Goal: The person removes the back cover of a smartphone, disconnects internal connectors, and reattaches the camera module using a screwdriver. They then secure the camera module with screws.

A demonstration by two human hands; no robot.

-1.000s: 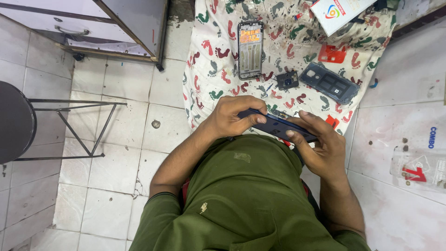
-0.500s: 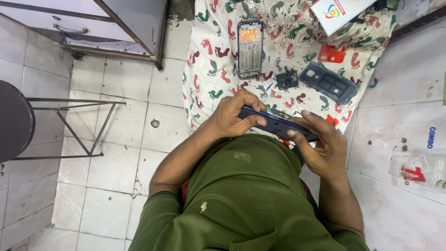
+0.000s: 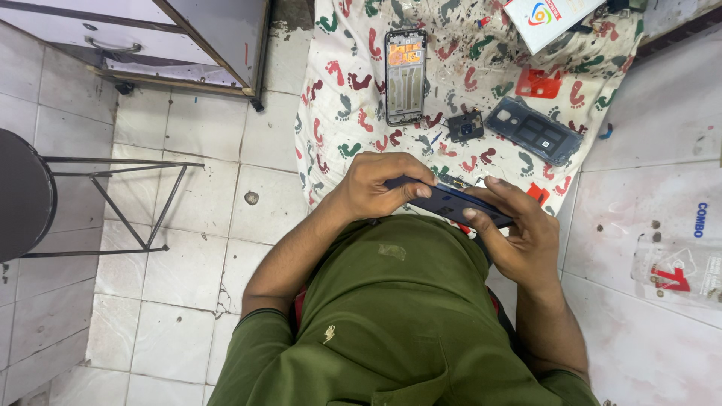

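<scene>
Both hands are holding a dark blue phone (image 3: 451, 204) above the lap, near the patterned cloth (image 3: 338, 113): left hand (image 3: 380, 184) gripping one end, right hand (image 3: 515, 233) cradling the other. It is probably light, stiff, slippery, fragile; holding by the edges looks safest.

White cloth (image 3: 338, 113) with red-green footprints; dark-blue phone (image 3: 451, 204); olive shirt (image 3: 398, 323).

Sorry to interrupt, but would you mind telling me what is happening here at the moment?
A person in a green shirt holds a dark blue phone in both hands, the left hand gripping one end and the right hand the other. Beyond it, on a footprint-patterned cloth, lie a phone frame, a small camera module, a dark back cover and a white box.
</scene>
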